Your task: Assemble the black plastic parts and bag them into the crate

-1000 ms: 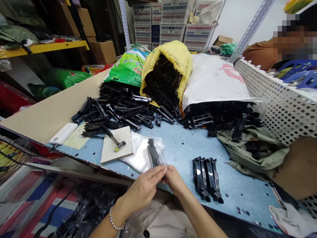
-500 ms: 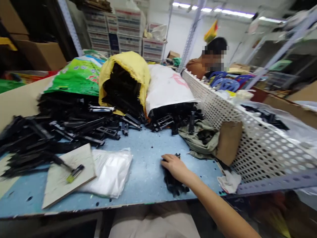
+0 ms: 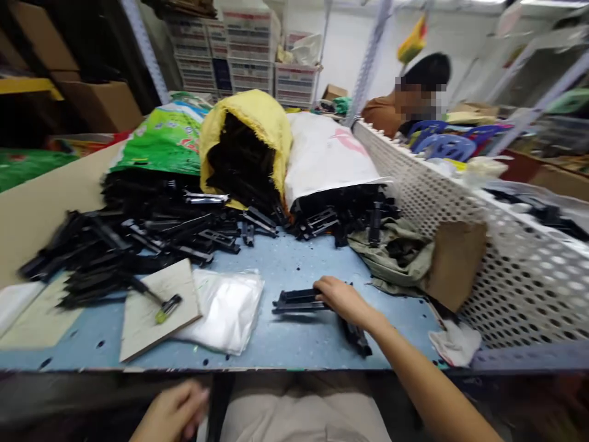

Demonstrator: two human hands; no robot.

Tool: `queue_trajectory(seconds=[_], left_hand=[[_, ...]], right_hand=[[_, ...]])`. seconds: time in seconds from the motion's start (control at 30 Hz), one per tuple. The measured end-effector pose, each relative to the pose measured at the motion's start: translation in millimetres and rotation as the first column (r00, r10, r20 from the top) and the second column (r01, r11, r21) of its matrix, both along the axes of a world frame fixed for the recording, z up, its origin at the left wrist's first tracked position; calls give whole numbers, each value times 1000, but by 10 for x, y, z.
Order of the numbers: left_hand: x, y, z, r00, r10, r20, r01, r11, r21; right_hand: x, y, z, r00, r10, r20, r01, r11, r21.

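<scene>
My right hand (image 3: 341,299) is closed around a long black plastic part (image 3: 297,301), held just above the blue table (image 3: 299,334) and pointing left. More black parts (image 3: 356,336) lie under my forearm near the table's front edge. My left hand (image 3: 172,412) is low, below the table edge, blurred, with its fingers curled; I cannot make out whether it holds anything. A stack of clear plastic bags (image 3: 225,310) lies left of the held part.
A big heap of black parts (image 3: 138,239) spills from green (image 3: 161,141), yellow (image 3: 257,123) and white (image 3: 326,153) sacks at the back. A board with a small tool (image 3: 168,307) lies at the left. A perforated white panel (image 3: 483,245) fences the right; another person sits beyond it.
My right hand has picked one black part off the pile at the front edge and swung it left. My left hand has come into view at the bottom. The camera shifted slightly.
</scene>
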State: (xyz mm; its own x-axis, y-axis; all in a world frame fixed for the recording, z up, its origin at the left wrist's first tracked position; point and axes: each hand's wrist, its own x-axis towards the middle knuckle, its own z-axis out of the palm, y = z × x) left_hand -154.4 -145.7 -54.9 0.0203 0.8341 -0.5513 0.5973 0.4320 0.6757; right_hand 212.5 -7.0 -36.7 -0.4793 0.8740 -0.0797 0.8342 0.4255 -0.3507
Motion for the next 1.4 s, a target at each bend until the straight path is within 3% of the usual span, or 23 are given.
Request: queue_trajectory(seconds=[0.03,0.07,0.1,0.13,0.17,0.23,0.33,0.4,0.5,0.6,0.8,0.9,0.97,1.03,1.2,1.4], left_hand=[[90,107,11,1000,-24,13,22,988,155],[198,241,12,1000,-20,-14,24,921,388],[314,390,1,995,31,-94,29,815,579],[426,541,-22,977,81,-196,75,731,678],[524,679,-53,955,83,-283,147,700,699],[645,889,-125,935,66,-350,200,716,669],[622,1024,-197,987,63,-145,34,811,584],[530,1042,-212,996,88,4,-76,841,536],[418,1044,-224,992,104,75,-127,853,507],[391,1055,-266,985,130,115,-170,859,482],[460,1055,-288,979,171,110,-203,857,474],[557,955,-222,985,171,29,-161,835,526],[623,875,-178,983,148,-110,-55,802,595],[645,837,-150,973,125,-193,23,782,623],[462,993,-160,992,96,83,-124,869,479],[285,1096,-162,957,147,250,-230,911,344]], right_hand=[[-16,11,-35,991,-60,-118,58,998,-25],[-49,12,-81,960,-124,-252,110,991,-70],[-95,0,-130,903,-195,-382,152,978,-139],[-151,-26,-180,824,-274,-496,181,957,-228],[-209,-66,-224,728,-359,-584,191,925,-329],[-314,-173,-288,527,-516,-675,147,838,-525],[-423,-328,-315,284,-684,-672,9,702,-712],[-485,-394,-302,188,-754,-630,-68,630,-774],[-632,-430,-261,103,-819,-564,-168,545,-822],[-870,-415,-201,67,-843,-533,-290,495,-819],[-1326,-288,-137,112,-819,-562,-444,465,-766],[-1370,-215,-201,112,-802,-587,-387,509,-769],[-1323,-187,-269,110,-794,-598,-308,545,-780],[-1244,-184,-338,99,-807,-582,-256,545,-798],[-1103,-266,-405,46,-847,-530,-262,502,-824],[-1140,-340,-305,91,-823,-561,-332,506,-796]])
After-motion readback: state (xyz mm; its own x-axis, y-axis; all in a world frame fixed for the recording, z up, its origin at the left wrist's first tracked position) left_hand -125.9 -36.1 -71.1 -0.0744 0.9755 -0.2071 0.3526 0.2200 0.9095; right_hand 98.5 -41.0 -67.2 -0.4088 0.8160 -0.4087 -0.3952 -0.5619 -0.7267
